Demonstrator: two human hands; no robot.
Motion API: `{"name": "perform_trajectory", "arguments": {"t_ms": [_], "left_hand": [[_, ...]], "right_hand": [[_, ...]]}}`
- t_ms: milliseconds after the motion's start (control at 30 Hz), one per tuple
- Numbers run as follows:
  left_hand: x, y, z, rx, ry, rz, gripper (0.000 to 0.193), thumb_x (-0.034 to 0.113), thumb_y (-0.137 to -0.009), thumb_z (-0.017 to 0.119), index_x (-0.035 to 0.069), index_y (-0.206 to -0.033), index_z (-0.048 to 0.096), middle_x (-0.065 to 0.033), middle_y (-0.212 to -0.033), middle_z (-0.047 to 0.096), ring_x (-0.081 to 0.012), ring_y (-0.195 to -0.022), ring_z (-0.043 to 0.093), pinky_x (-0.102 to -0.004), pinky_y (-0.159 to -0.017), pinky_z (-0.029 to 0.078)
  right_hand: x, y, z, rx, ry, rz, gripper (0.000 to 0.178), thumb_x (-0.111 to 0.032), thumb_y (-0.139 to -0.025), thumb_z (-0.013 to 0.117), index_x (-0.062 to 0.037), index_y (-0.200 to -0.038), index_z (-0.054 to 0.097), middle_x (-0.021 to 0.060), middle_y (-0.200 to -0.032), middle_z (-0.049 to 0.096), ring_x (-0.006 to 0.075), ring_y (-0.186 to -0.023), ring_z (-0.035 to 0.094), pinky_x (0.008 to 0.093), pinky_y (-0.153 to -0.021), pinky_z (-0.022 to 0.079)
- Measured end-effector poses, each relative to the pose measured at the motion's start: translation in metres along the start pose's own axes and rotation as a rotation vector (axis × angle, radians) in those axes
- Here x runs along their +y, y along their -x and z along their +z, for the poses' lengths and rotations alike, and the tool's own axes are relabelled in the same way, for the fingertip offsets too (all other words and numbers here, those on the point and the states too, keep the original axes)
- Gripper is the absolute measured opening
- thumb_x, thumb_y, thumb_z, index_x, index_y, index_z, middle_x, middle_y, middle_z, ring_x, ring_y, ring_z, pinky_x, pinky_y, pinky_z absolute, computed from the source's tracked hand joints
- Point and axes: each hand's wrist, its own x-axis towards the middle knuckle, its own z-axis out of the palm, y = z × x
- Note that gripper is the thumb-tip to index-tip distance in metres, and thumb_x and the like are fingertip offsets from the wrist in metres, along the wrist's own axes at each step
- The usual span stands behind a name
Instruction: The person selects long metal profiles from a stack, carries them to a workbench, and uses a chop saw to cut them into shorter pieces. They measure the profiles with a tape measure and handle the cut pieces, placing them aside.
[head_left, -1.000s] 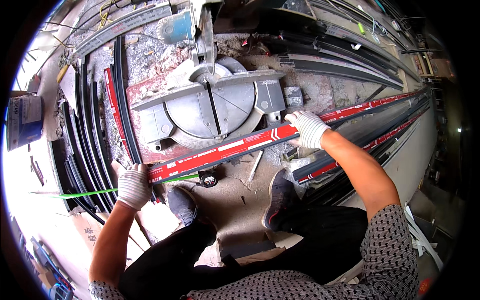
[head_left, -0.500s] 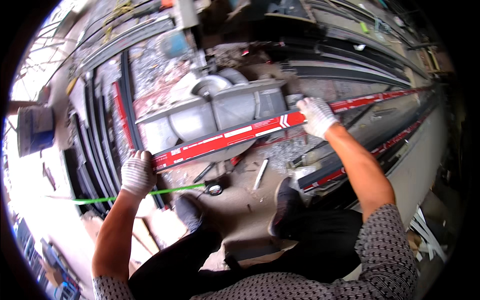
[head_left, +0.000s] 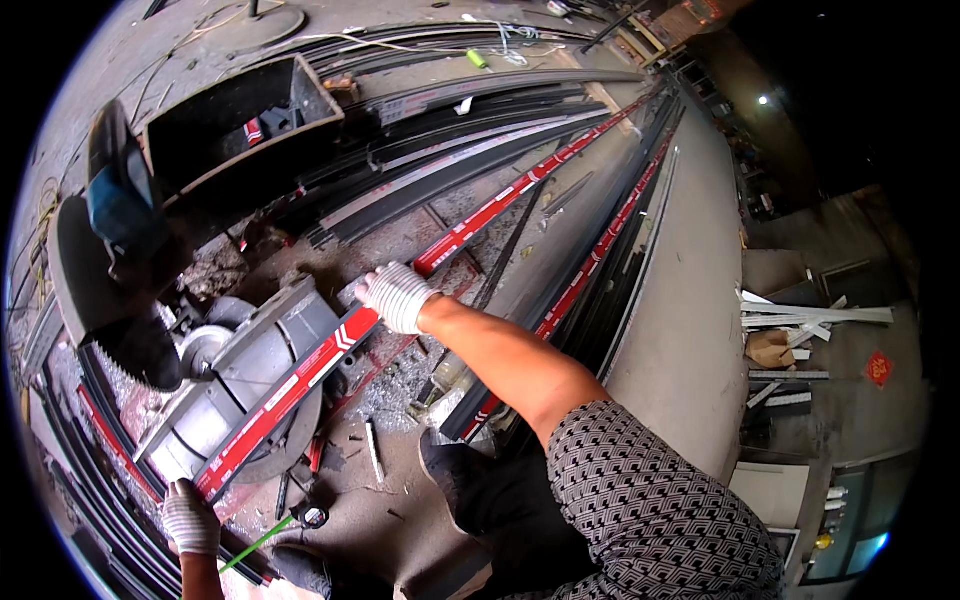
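A long red metal profile (head_left: pixel 300 370) with white markings lies across the grey table of a mitre saw (head_left: pixel 240 370). My right hand (head_left: pixel 395 297), in a white knit glove, grips the profile just to the right of the saw table. My left hand (head_left: pixel 190 517), also gloved, holds the profile's near end at the lower left. The saw's toothed blade and guard (head_left: pixel 120 300) are raised at the left, clear of the profile. The profile runs on up to the right over the floor.
Bundles of black and red profiles (head_left: pixel 560 200) lie on the floor to the right and behind. A dark open box (head_left: pixel 235 125) sits behind the saw. A green tape (head_left: pixel 260 543) and small tools lie by my shoes (head_left: pixel 450 470). Metal chips (head_left: pixel 390 385) litter the floor.
My head has turned right, so the saw sits at the left now. Both hands have stayed on the red profile, which looks shifted along the saw table.
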Motion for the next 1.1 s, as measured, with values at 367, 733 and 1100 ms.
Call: {"name": "perform_trajectory", "arguments": {"t_ms": [367,733,1100], "left_hand": [[-0.024,0.022,-0.005,0.257,-0.011,0.042,0.014,-0.002,-0.077,0.053,0.003,-0.089,0.047,-0.0205,-0.080,0.054,-0.0438,-0.072,0.055,-0.0530,-0.062,0.043],[0.002,0.013,0.003,-0.028,0.006,0.057,0.007,0.012,-0.079,0.066,0.011,-0.085,0.063,-0.0189,-0.077,0.067,-0.0421,-0.070,0.065,-0.0540,-0.064,0.052],[0.015,-0.011,-0.027,-0.025,-0.001,0.007,0.013,0.002,-0.079,0.059,0.004,-0.091,0.057,-0.0199,-0.088,0.062,-0.0424,-0.084,0.062,-0.0533,-0.074,0.049]], "right_hand": [[-0.030,0.007,-0.026,0.133,0.001,-0.052,0.019,-0.020,-0.093,0.058,-0.0087,-0.105,0.066,0.0121,-0.097,0.070,0.0295,-0.096,0.069,0.0463,-0.080,0.053],[-0.004,0.008,0.010,-0.175,-0.080,-0.025,0.032,-0.018,-0.087,0.064,-0.0077,-0.117,0.063,0.0167,-0.111,0.070,0.0336,-0.104,0.068,0.0499,-0.088,0.051],[0.005,-0.006,0.008,-0.054,-0.131,0.007,0.030,-0.012,-0.079,0.069,-0.0073,-0.109,0.064,0.0148,-0.108,0.068,0.0333,-0.104,0.066,0.0486,-0.086,0.053]]}}
